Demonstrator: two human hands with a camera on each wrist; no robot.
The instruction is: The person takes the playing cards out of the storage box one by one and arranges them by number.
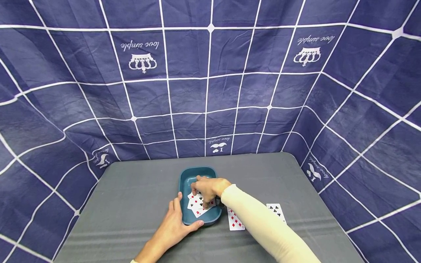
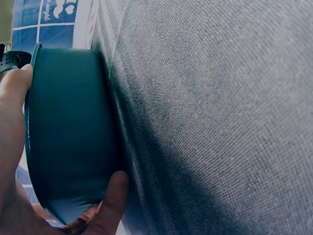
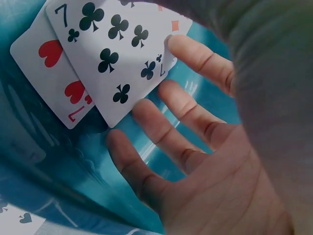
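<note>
A blue-green plastic tray stands on the table with several playing cards inside it. My left hand grips the tray's near left corner. In the left wrist view its thumb lies over the rim, and a finger rests low against the tray's wall. My right hand reaches into the tray over the cards, its fingers spread. In the right wrist view its fingertips are beside a seven of clubs, which overlaps a hearts card. The arm hides part of the cards.
On the grey table, right of the tray, lie a diamonds card and a clubs card, both partly covered by my right sleeve. A blue cloth with white lines hangs behind and at both sides.
</note>
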